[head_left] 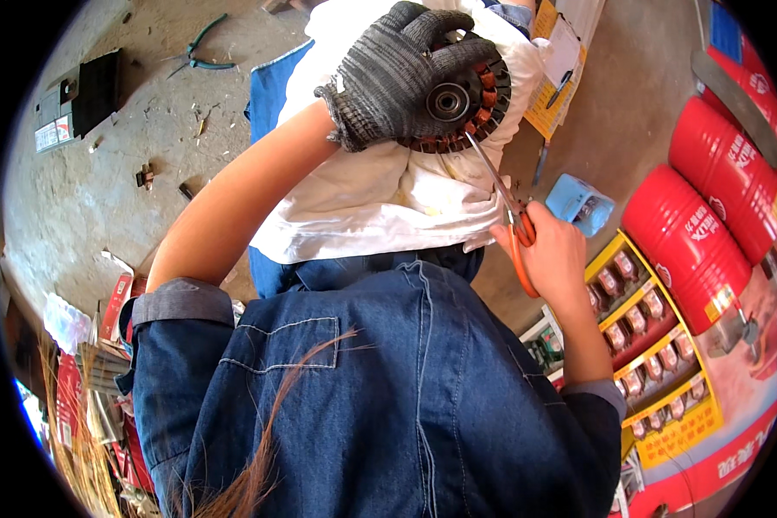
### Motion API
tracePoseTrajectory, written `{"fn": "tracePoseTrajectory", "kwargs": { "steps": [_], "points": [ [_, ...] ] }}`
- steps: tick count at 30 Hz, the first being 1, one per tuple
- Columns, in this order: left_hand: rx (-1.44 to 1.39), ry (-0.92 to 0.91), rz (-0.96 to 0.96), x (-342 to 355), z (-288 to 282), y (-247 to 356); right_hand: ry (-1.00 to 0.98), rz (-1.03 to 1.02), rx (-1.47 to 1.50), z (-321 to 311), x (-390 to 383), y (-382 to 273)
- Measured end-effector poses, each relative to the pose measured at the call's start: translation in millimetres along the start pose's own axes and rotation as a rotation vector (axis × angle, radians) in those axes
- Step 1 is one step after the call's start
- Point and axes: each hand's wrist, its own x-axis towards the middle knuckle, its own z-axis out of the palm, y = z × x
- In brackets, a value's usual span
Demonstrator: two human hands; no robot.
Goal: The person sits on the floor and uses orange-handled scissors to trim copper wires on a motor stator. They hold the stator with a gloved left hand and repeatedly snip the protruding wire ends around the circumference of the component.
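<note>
My left hand (397, 73), in a dark grey knit glove, grips a round motor stator (489, 97) from its left and top. The stator has copper windings around its rim and a bearing (447, 103) at its centre. It rests on a white cloth (354, 220) spread over my lap. Bare, my right hand (559, 250) is closed on a pair of scissors (496, 177) with orange handles. Their tips point up and left and meet the stator's lower right rim at the copper windings. Gloved fingers cover the stator's upper left part.
On the concrete floor at the left lie teal-handled pliers (197, 60), a black and grey box (85, 97) and small scraps. To the right are a blue plastic container (581, 205), a clipboard (563, 47), red drums (686, 246) and a yellow rack (701, 399) of small packed items.
</note>
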Motion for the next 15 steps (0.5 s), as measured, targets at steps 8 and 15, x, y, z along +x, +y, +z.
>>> {"fn": "tracePoseTrajectory", "kwargs": {
  "steps": [8,15],
  "points": [
    [-0.002,-0.001,0.010,0.2,-2.6,0.1,0.013,-0.019,-0.019,0.1,-1.5,2.7],
    [0.028,0.003,0.015,0.2,-0.8,0.3,0.026,-0.013,0.006,4.4,0.0,1.7]
  ]
}}
